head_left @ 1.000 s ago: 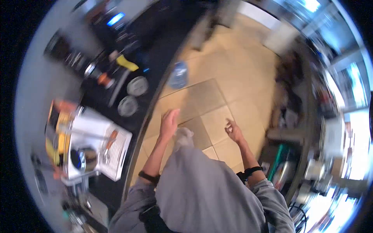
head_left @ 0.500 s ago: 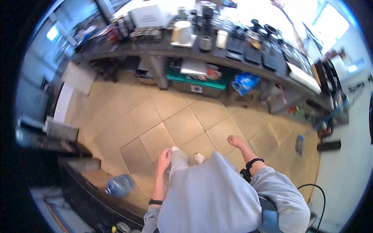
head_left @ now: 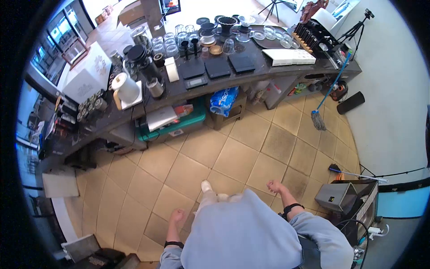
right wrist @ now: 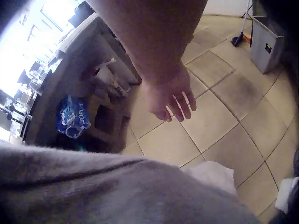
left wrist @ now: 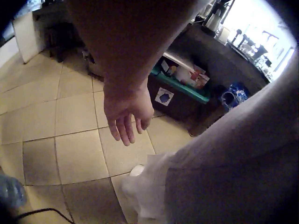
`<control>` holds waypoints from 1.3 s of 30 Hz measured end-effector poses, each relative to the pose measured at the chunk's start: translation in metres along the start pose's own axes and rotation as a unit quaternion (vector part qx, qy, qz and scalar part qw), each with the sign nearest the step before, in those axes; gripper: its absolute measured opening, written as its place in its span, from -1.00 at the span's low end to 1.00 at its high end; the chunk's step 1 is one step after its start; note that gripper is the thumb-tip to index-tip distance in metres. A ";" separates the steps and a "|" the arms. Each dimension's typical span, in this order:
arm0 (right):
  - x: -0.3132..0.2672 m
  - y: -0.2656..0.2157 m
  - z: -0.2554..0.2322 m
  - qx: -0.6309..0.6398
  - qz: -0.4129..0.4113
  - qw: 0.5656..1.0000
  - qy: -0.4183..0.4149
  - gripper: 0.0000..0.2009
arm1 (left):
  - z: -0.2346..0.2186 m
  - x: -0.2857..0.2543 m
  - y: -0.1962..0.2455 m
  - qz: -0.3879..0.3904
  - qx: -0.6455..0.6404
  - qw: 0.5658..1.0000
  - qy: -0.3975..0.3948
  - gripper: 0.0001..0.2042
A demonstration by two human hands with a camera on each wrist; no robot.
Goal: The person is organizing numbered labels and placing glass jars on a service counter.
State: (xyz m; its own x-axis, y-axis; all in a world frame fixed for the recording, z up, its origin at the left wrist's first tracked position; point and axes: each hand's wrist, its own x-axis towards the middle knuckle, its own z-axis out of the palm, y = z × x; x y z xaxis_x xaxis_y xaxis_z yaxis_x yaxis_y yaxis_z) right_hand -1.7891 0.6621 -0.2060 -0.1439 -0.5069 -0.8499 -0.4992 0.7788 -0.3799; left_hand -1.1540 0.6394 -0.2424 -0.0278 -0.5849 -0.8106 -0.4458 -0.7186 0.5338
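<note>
My left hand hangs beside my body over the tiled floor, holding nothing. In the left wrist view the same hand has its fingers loosely bent and apart. On the other side, my right hand also hangs free above the tiles. The right wrist view shows this hand with relaxed, spread fingers and nothing between them. Ahead, a long dark counter carries a white kettle, a coffee grinder, black scales and several glasses. Neither hand touches any of these.
Under the counter sit a green-rimmed bin and a blue bag. A mop leans at the right, with a grey trash bin nearer. A large water bottle stands low left in the left wrist view.
The view has swung right, from the dark counter with the white tray round to the long counter. Both hands stay empty; the left one now hangs lower in the head view.
</note>
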 end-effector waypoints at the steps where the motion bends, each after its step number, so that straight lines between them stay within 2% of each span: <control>1: 0.012 -0.012 -0.007 0.008 0.004 1.000 0.015 -0.79 | -0.008 0.025 0.029 0.043 0.005 0.999 -0.006 -0.79; 2: 0.022 -0.017 -0.009 -0.033 -0.054 0.998 0.025 -0.78 | -0.012 0.037 0.048 0.081 0.008 0.997 -0.007 -0.78; 3: 0.024 -0.013 -0.006 -0.080 -0.115 0.990 0.030 -0.77 | -0.012 0.049 0.049 0.088 0.007 0.996 -0.007 -0.78; 5: 0.029 -0.022 -0.005 -0.017 -0.113 0.990 0.078 -0.78 | -0.018 0.109 0.080 0.136 0.196 0.969 -0.070 -0.77; 6: 0.038 -0.029 -0.011 0.048 -0.118 0.984 0.125 -0.78 | -0.016 0.135 0.116 0.146 0.213 0.963 -0.075 -0.77; 7: 0.022 -0.038 -0.020 0.044 -0.119 0.983 0.130 -0.78 | -0.008 0.142 0.130 0.173 0.232 0.953 -0.088 -0.76; 8: 0.001 -0.050 -0.027 0.102 -0.089 0.981 0.138 -0.79 | -0.006 0.160 0.157 0.203 0.264 0.937 -0.103 -0.75; 9: 0.001 -0.049 -0.025 0.179 -0.056 0.973 0.135 -0.79 | -0.002 0.172 0.203 0.203 0.292 0.929 -0.106 -0.75; 11: -0.024 -0.047 -0.042 0.164 -0.038 0.974 0.155 -0.79 | 0.031 0.150 0.272 0.204 0.221 0.947 -0.112 -0.73; 12: -0.008 -0.035 -0.038 0.172 -0.019 0.972 0.157 -0.79 | 0.045 0.155 0.315 0.197 0.252 0.941 -0.110 -0.73; 14: 0.048 0.038 -0.027 0.143 -0.001 0.979 0.144 -0.77 | 0.074 0.146 0.369 0.260 0.274 0.915 -0.142 -0.72; 15: 0.081 0.081 -0.024 0.128 0.007 0.982 0.137 -0.76 | 0.101 0.169 0.400 0.252 0.300 0.910 -0.136 -0.72; 17: 0.053 0.082 -0.056 0.118 0.028 0.985 0.119 -0.75 | 0.129 0.191 0.414 0.300 0.281 0.899 -0.153 -0.72; 18: 0.074 0.100 -0.075 0.120 0.041 0.988 0.086 -0.73 | 0.156 0.200 0.437 0.291 0.295 0.898 -0.147 -0.72; 20: 0.062 0.108 -0.110 0.113 0.023 0.990 0.080 -0.72 | 0.178 0.197 0.466 0.287 0.305 0.892 -0.170 -0.72; 21: 0.091 0.127 -0.142 0.115 -0.001 0.992 0.058 -0.70 | 0.215 0.210 0.493 0.278 0.313 0.893 -0.164 -0.72; 22: 0.080 0.113 -0.173 0.109 -0.001 0.992 0.066 -0.70 | 0.222 0.203 0.510 0.275 0.307 0.894 -0.175 -0.71; 24: 0.085 0.099 -0.237 -0.048 -0.021 0.994 0.092 -0.67 | 0.257 0.203 0.536 0.243 0.309 0.900 -0.187 -0.70; 26: 0.095 0.098 -0.271 -0.013 -0.016 0.993 0.115 -0.67 | 0.277 0.189 0.593 0.281 0.328 0.876 -0.214 -0.70; 27: 0.127 0.109 -0.290 0.047 -0.050 0.979 0.194 -0.68 | 0.303 0.194 0.620 0.270 0.328 0.879 -0.218 -0.70; 28: 0.133 0.105 -0.301 0.105 -0.091 0.949 0.284 -0.68 | 0.306 0.177 0.647 0.300 0.321 0.869 -0.229 -0.71; 30: 0.130 0.057 -0.364 0.122 -0.077 0.954 0.263 -0.72 | 0.329 0.162 0.697 0.350 0.283 0.859 -0.244 -0.73; 32: 0.133 0.007 -0.424 0.114 -0.148 0.928 0.323 -0.75 | 0.355 0.144 0.756 0.385 0.203 0.866 -0.247 -0.76; 34: 0.116 -0.059 -0.491 0.054 -0.144 0.932 0.329 -0.74 | 0.374 0.143 0.813 0.407 0.154 0.866 -0.245 -0.77; 35: 0.121 -0.076 -0.516 0.052 -0.172 0.919 0.350 -0.75 | 0.382 0.153 0.838 0.415 0.121 0.864 -0.258 -0.75; 36: 0.129 -0.093 -0.541 0.051 -0.201 0.905 0.370 -0.76 | 0.390 0.155 0.867 0.413 0.141 0.872 -0.222 -0.75; 37: 0.132 -0.114 -0.566 0.047 -0.198 0.907 0.369 -0.76 | 0.397 0.163 0.896 0.453 0.164 0.858 -0.178 -0.74; 39: 0.132 -0.157 -0.615 0.054 -0.254 0.876 0.407 -0.82 | 0.417 0.196 0.942 0.517 0.165 0.834 -0.100 -0.72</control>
State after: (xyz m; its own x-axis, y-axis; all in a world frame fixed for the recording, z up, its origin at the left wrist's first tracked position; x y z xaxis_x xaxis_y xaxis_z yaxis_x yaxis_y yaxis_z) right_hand -2.2549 0.2454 -0.0342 -0.5098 -0.8595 -0.0367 -0.5979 0.3847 -0.7032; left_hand -1.9521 0.0047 0.0013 -0.6835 -0.7299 0.0000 -0.3128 0.2929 0.9035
